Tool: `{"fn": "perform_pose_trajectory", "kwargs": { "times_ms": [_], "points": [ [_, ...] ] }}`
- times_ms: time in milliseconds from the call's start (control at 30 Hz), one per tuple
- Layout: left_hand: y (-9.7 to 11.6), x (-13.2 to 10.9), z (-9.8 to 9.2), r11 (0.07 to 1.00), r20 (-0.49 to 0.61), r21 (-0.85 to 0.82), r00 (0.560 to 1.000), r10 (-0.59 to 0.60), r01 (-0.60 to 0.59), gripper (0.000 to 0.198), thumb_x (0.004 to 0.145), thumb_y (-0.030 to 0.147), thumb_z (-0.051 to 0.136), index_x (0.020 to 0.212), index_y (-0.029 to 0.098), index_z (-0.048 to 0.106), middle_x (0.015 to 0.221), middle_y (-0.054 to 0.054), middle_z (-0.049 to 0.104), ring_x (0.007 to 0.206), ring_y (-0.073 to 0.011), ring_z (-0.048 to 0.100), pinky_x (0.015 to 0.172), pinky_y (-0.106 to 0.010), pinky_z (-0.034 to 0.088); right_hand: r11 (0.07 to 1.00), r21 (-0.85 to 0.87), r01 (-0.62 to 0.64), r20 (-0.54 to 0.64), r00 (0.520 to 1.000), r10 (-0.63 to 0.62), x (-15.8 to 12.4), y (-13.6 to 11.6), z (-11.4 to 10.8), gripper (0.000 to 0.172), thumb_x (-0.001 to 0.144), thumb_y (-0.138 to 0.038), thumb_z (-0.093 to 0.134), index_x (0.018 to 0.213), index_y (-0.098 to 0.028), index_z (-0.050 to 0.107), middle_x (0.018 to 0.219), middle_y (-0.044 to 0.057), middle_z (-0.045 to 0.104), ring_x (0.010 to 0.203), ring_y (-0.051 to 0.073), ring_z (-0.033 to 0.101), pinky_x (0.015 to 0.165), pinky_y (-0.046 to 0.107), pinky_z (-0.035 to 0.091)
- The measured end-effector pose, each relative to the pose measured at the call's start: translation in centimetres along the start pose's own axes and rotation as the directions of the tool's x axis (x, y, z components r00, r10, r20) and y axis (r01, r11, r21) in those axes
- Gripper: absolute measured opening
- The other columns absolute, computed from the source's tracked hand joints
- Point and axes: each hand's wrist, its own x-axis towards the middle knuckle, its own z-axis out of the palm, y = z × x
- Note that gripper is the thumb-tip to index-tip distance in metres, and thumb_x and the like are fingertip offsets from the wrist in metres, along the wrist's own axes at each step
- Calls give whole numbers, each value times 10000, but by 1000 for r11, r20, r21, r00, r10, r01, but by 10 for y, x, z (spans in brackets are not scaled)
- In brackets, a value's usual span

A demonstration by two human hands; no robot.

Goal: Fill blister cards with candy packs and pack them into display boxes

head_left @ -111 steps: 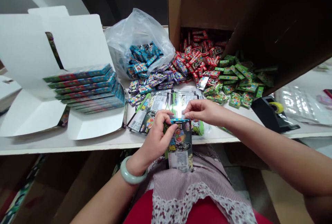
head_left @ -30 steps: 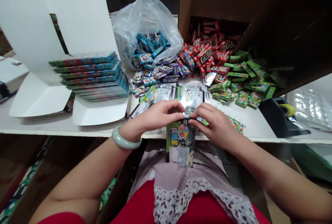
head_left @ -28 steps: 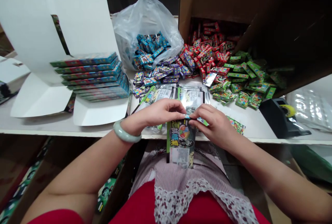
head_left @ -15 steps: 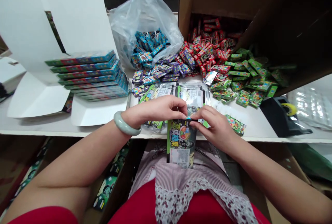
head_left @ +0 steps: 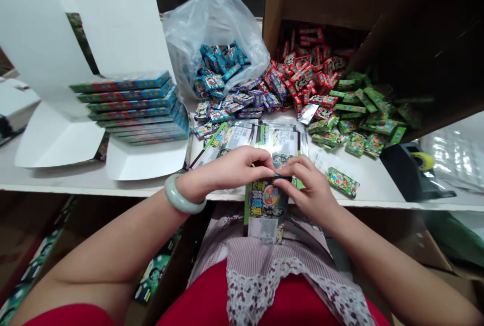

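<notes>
A printed plastic candy bag (head_left: 264, 210), black and green with yellow lettering and a clear window, hangs below the table's front edge over my lap. My left hand (head_left: 244, 166) pinches its top edge with thumb and forefinger. Close beside it, my right hand (head_left: 310, 183) pinches the same edge from the other side. A sliver of blue shows between the fingertips; what it belongs to is hidden. Behind my hands, more flat candy bags (head_left: 282, 139) lie in overlapping piles on the table. A single green candy box (head_left: 342, 182) lies to the right of my right hand.
An open white carton (head_left: 147, 159) holding a stack of printed boxes (head_left: 124, 84) stands left. Behind are a clear plastic bag (head_left: 212, 8) of blue boxes and heaps of purple, red (head_left: 302, 74) and green boxes (head_left: 363, 109). A black tape dispenser (head_left: 403, 172) sits right.
Both hands stay at the bag's top edge, the fingertips drawn slightly closer and the blue sliver narrower. The whole view has shifted slightly.
</notes>
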Motion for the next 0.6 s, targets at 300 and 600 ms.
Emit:
{"fn": "perform_pose_trajectory", "kwargs": {
  "times_ms": [300,600],
  "points": [
    [-14,-16,2,970,-93,-238,993,-74,50,165,851,283,557,881,141,634,825,-19,646,764,-126,568,702,-259,446,993,-100,67,-14,998,-69,0,0,-2,73,896,-199,599,951,-185,645,885,60,598,862,184,577,736,326,495],
    [-4,-10,-6,999,-10,41,1000,-7,8,144,845,236,527,842,142,637,802,-20,648,753,-137,571,704,-269,440,988,-136,76,0,997,-76,0,-1,1,87,888,-185,606,973,-177,621,900,72,606,885,199,563,761,342,482]
  ]
}}
